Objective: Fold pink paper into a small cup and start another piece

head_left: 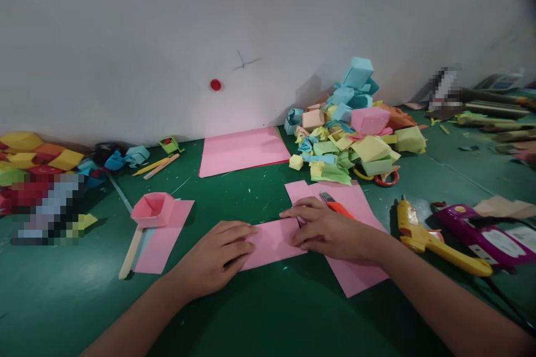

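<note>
A small pink paper rectangle (274, 242) lies flat on the green table (247, 318), between my hands. My left hand (220, 256) rests on its left end, fingers extended and slightly apart. At the right end, my right hand (324, 228) touches the paper with bent, spread fingers. Beneath and beside that hand is a larger pink sheet (355, 281), with an orange-handled cutter (340, 210) on it. To the left, an open pink paper box (154, 209) sits over a pink strip (161, 248) and a wooden stick (132, 254).
A heap of coloured paper pieces (364, 145) lies at the back right, with red-handled scissors (387, 178) below it. Nearer are a yellow glue gun (435, 242) and a purple device (486, 237). Pink sheets (243, 150) lie before the white wall (167, 56).
</note>
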{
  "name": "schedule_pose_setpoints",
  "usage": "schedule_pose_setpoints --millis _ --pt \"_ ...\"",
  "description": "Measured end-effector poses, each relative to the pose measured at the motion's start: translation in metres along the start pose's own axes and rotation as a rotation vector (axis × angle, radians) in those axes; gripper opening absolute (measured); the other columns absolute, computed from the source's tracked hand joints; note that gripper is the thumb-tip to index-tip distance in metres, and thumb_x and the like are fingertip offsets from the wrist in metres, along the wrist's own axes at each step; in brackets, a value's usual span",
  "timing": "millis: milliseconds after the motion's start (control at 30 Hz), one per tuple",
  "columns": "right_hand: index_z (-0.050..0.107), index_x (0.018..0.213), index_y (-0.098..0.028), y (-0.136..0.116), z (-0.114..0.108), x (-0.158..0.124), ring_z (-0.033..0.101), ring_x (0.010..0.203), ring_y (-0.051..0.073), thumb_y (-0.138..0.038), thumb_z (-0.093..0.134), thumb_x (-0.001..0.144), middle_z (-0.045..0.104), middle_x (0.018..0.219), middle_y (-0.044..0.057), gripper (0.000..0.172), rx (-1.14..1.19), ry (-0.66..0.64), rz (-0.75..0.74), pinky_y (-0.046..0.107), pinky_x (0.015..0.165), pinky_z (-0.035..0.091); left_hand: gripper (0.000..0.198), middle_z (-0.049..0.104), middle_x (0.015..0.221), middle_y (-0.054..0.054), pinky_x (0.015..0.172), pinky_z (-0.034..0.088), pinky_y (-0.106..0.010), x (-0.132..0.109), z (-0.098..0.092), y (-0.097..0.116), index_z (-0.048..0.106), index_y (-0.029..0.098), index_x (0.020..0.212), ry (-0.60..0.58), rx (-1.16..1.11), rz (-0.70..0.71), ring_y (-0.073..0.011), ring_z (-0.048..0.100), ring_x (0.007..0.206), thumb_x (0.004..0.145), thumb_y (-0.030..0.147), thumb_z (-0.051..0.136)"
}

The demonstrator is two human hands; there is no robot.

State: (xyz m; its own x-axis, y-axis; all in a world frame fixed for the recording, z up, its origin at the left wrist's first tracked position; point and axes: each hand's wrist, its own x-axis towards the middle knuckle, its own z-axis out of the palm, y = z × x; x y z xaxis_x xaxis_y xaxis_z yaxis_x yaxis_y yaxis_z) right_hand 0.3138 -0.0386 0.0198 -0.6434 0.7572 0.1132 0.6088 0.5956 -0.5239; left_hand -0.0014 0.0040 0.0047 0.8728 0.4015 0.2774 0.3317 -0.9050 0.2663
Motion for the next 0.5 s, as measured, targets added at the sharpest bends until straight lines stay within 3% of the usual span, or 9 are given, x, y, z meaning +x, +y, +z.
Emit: schedule_pose_setpoints --millis 500 --pt "0.079 0.089 -0.032 0.0021 0.0009 0.0009 0.043 0.131 0.025 -0.025 0.067 0.092 0.062 0.136 -0.001 0.015 -0.004 0.024 0.028 0.044 0.107 0.043 0.019 0.068 0.126 -0.008 0.098 0.050 -0.040 0.0019 -0.0021 0.0016 0.069 0.023 0.106 0.031 -0.013 0.031 -0.0229 0.061 0.118 0.097 0.016 0.054"
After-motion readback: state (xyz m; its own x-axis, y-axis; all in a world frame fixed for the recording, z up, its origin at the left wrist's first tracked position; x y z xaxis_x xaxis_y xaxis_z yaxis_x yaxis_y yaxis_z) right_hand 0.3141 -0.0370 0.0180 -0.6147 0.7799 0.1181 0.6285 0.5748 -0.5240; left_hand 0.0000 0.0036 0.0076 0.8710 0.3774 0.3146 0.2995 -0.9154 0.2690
